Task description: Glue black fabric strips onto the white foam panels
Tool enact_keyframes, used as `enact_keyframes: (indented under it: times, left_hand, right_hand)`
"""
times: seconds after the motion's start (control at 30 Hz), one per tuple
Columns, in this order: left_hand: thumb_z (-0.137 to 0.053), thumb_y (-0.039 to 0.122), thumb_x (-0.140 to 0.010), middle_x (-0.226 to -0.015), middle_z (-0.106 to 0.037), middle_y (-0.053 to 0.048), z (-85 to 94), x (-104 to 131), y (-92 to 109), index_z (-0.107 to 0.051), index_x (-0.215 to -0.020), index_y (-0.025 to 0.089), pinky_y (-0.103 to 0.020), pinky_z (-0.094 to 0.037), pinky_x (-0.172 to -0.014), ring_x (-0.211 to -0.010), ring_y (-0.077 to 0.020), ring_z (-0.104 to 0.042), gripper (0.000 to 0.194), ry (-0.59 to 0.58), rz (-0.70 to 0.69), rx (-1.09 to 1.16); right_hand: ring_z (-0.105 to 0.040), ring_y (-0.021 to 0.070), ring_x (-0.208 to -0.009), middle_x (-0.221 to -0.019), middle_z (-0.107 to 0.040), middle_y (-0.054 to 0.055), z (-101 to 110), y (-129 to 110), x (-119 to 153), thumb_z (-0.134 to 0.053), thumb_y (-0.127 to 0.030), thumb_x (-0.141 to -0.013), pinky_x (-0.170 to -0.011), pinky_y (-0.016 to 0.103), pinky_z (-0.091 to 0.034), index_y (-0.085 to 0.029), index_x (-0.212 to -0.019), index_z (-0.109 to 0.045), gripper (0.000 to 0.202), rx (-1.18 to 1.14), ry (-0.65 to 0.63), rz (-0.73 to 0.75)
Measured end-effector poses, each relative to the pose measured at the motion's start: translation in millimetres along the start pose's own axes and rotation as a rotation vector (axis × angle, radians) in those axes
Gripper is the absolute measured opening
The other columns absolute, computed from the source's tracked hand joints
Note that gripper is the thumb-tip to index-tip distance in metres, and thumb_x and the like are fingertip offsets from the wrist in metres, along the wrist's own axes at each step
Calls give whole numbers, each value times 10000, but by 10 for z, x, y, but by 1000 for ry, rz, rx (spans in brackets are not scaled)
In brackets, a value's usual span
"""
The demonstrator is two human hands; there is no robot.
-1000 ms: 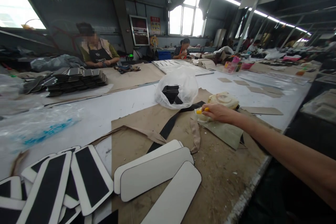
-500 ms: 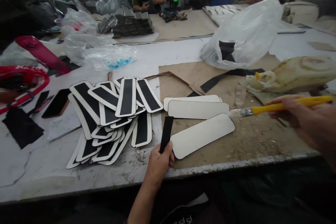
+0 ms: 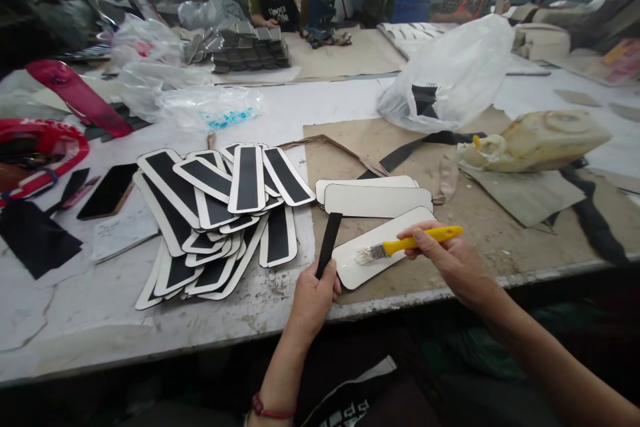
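My right hand (image 3: 450, 257) is closed round the yellow handle of a brush (image 3: 423, 239). Its pale bristles touch a white rounded panel (image 3: 390, 250) lying near the table's front edge. Closed on the lower end of a black strip (image 3: 329, 243), my left hand (image 3: 315, 293) is at the panel's left end; whether its fingers also touch the panel is hard to see. Behind lie more white panels (image 3: 377, 201), partly overlapping. To the left is a loose heap of white panels with black centres (image 3: 249, 177).
A yellowed plastic container (image 3: 555, 140) lies on its side at the right. A white plastic bag (image 3: 460, 73) sits farther back. On the left are a phone (image 3: 109, 191) and black scraps (image 3: 37, 237). Two people are across the table, beyond stacked dark pieces (image 3: 250, 50).
My right hand has brought the brush leftward and down from beyond the panel's right end onto its surface. My left hand still holds the black strip. A person opposite has raised a hand.
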State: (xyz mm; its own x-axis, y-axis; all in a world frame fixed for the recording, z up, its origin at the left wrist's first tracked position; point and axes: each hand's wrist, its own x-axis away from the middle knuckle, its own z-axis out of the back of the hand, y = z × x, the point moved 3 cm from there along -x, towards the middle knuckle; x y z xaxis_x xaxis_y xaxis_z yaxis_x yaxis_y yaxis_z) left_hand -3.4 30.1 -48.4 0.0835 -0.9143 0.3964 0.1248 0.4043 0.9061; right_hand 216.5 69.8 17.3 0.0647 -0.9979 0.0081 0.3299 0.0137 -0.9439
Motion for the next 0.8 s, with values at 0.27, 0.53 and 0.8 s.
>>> enact_keyframes:
  times: [0.27,0.53,0.8]
  left_hand:
    - [-493,500,-794,-417,-455,54,-25,1,42,-484,-586,192,-196,-267,-358,-359,-76,-375,372,-10,-14,-1]
    - [-487,540,-769,-394,-451,47,-20,9,51,-484,-557,195,-206,-287,-359,-343,-83,-382,405,12,8,-51]
    - [-501,614,-707,-376,-440,41,-30,-7,52,-481,-514,192,-210,-278,-344,-322,-86,-370,464,24,44,-46]
  right_hand:
    - [-622,155,-639,-805,-638,59,597,132,-74,-488,-486,-838,-603,267,-508,-164,-851,-641,356,368,238,43]
    - [-618,166,-655,-864,-669,56,875,100,-68,-471,-401,-866,-595,276,-478,-186,-892,-621,263,710,376,177]
    - [-622,203,-897,-911,-654,79,548,53,73,-485,-246,-876,-810,333,-503,-195,-950,-579,130,674,259,476]
